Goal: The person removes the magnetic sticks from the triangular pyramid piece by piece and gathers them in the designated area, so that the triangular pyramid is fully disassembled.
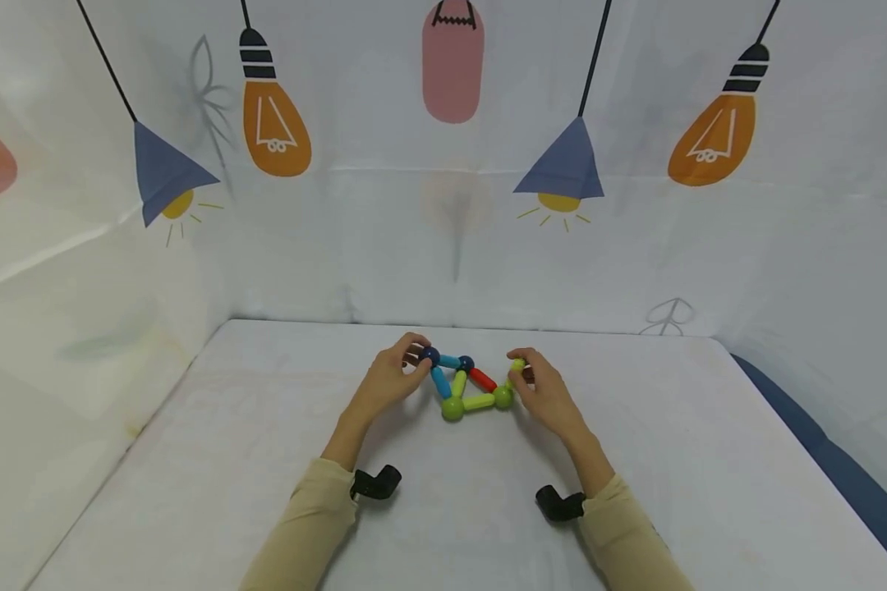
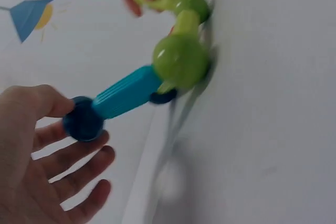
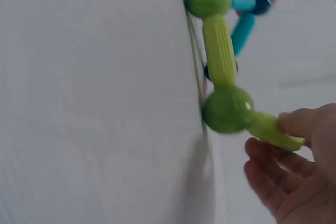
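My left hand [image 1: 390, 379] pinches the navy ball [image 1: 430, 356]; right hand [image 1: 543, 392] pinches the lime rod [image 1: 516, 367]. I steady the frame and seat that rod squarely.

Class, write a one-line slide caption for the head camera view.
Two hands, left hand and right hand, hold a colourful rod-and-ball toy frame on a white padded table.

The balls [image 2: 180, 60] are looking like glossy, smooth plastic; the rods [image 3: 219, 51] are showing ribbed, matt plastic. The table [image 1: 266, 492] is wearing matt white cloth, slightly wrinkled.
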Motion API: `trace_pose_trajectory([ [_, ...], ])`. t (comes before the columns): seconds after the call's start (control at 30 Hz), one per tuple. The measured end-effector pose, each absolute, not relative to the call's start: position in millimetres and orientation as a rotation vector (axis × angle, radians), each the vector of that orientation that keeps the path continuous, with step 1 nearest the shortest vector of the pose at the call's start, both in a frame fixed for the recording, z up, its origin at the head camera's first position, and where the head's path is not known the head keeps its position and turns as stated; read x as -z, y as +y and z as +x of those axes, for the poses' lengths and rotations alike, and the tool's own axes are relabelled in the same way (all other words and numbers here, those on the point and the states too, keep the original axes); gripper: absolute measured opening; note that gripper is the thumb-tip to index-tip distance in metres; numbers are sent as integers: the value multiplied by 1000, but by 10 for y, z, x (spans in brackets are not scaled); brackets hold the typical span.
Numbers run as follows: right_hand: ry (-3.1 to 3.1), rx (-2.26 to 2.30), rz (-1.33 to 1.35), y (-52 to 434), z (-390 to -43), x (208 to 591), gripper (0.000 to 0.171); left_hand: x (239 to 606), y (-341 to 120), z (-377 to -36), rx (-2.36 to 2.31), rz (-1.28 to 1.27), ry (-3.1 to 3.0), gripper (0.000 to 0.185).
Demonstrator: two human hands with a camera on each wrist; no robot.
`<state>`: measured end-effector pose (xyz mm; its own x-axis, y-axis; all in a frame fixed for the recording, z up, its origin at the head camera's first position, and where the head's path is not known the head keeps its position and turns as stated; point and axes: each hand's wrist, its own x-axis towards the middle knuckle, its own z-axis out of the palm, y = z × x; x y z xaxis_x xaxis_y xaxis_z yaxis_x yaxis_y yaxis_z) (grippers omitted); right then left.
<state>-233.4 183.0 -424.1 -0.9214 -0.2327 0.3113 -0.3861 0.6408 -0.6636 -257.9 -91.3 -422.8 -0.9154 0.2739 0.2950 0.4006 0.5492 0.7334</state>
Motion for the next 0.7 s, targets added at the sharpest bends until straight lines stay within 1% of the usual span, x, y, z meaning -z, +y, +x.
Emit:
trace_pose_trajectory([
  [0.23, -2931, -951, 430, 2092, -2317, 4163, 19, 4278, -1147, -2586, 1253, -541, -2906, 28],
  [0.4, -3065, -951, 457, 2172, -2312, 4133, 17, 4257, -1214, -2571, 1229, -561, -3036, 26],
  [0.5, -3073, -944, 481, 2183, -2315, 4134, 14, 4246, -1247, -2565, 1272, -607, -3053, 25],
  [0.6, -3025, -882, 491, 2142, -2323, 4140, 14, 4255, -1255, -2563, 1278, -666, -3064, 30],
  [0.7, -2959, -839, 491, 1997, -2332, 4139, 17, 4277, -1244, -2565, 1225, -751, -3058, 36],
])
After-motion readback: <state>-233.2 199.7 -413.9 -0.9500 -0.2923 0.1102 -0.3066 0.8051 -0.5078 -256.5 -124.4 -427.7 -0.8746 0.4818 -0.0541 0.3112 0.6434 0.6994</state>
